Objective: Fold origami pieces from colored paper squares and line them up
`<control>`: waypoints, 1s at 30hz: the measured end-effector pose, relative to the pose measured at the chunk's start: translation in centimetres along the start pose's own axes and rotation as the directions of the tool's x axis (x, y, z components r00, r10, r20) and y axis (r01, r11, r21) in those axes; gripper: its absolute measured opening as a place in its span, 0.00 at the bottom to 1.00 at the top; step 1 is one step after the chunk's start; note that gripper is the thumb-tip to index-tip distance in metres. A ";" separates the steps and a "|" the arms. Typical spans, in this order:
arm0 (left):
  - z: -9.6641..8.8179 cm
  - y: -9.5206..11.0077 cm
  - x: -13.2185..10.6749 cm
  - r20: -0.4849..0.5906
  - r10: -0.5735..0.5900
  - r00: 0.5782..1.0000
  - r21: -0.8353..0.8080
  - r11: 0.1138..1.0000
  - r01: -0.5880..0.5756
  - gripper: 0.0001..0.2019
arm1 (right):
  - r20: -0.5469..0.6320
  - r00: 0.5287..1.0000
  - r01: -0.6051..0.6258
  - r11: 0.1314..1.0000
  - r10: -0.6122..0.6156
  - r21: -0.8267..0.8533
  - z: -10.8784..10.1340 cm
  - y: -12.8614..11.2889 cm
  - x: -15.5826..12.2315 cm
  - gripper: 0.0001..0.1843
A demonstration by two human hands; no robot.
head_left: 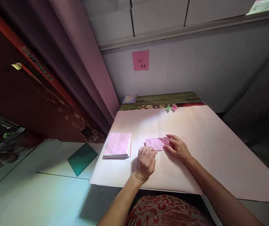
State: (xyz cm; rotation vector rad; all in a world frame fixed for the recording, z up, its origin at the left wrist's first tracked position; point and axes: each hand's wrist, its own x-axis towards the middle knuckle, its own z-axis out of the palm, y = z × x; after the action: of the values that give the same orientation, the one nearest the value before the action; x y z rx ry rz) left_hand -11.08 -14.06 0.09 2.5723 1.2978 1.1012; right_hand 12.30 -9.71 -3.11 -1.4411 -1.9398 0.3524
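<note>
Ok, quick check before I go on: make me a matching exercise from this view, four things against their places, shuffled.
Things
1. Creased, oblong pink paper
2. Square paper stack with a pink top sheet
3. Pink square paper note with handwriting
4. Flat dark green square

Places
A. On the pale tiled floor
B. On the pale wall
C. At the right hand's fingers
D. On the pale-covered table, left side

Pairs: 1-C, 2-D, 3-B, 4-A
</note>
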 end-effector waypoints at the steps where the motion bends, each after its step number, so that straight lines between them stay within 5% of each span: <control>1: 0.1 0.3 0.2 0.093 0.053 0.994 0.009 0.998 -0.054 0.13 | -0.002 1.000 0.002 1.000 -0.002 -0.004 0.1 0.1 0.0 0.11; 4: 0.8 1.1 0.7 0.221 0.013 0.975 0.084 0.996 -0.032 0.13 | -0.007 1.000 0.012 1.000 -0.012 0.010 0.4 0.5 0.1 0.16; 11: 1.5 1.0 0.1 0.232 -0.040 0.972 0.109 0.994 0.015 0.14 | 0.102 0.987 -0.115 0.990 0.123 -0.081 -0.8 -0.6 2.0 0.30; 16: 1.3 0.8 0.0 0.229 -0.044 0.972 0.090 0.996 0.024 0.15 | 0.281 0.891 -0.262 0.908 0.358 -0.326 -1.5 -2.5 5.0 0.30; 20: 1.2 0.9 0.0 0.235 -0.045 0.971 0.079 0.997 0.027 0.15 | 0.320 0.844 -0.324 0.884 0.431 -0.337 -1.3 -2.9 5.7 0.24; 26: 1.2 0.8 0.1 0.113 -0.055 0.992 0.008 0.999 0.054 0.15 | 0.221 0.914 -0.348 0.937 0.341 -0.005 -0.9 -2.5 4.4 0.17; 28: 1.2 0.6 0.1 0.030 -0.137 0.990 -0.097 0.985 0.139 0.12 | 0.208 0.897 -0.437 0.855 0.390 0.278 -0.6 -2.5 4.0 0.21; 30: 1.3 0.3 0.4 0.027 -0.288 0.957 -0.258 0.923 0.285 0.06 | 0.191 0.874 -0.465 0.657 0.446 0.593 -0.1 -2.7 3.7 0.29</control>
State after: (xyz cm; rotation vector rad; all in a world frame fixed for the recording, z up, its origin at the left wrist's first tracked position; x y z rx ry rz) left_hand -9.94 -13.60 -0.54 2.1124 1.3730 1.1415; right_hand 9.79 -7.25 -0.10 -1.4254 -1.2375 1.1454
